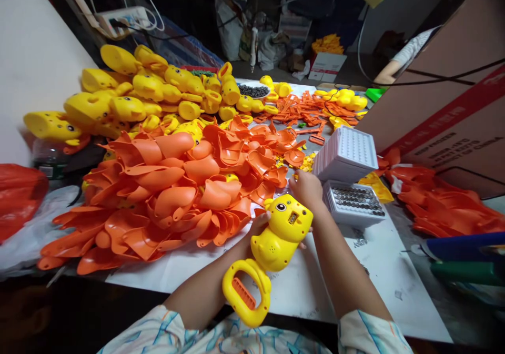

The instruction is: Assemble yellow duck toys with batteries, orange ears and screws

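Observation:
My left hand (259,222) is closed around a yellow toy duck (281,233), its fingers mostly hidden behind the body. The duck lies tilted, with a loop handle toward me, an orange strip inside the loop, and a small rectangular opening below the eye. Beyond it, my right hand (306,188) reaches to small yellow pieces (307,162) beside the orange heap. Its fingers are bent together; what they hold, if anything, is hidden. Curved orange plastic parts (173,201) are piled to the left of both hands.
More yellow duck toys (153,88) are heaped at the back left. White trays (347,154) stand stacked on the right, near another tray of dark batteries or cells (357,199). A screwdriver (253,49) hangs at the back. A cardboard box (445,101) borders the right; another person's arm (389,72) shows behind.

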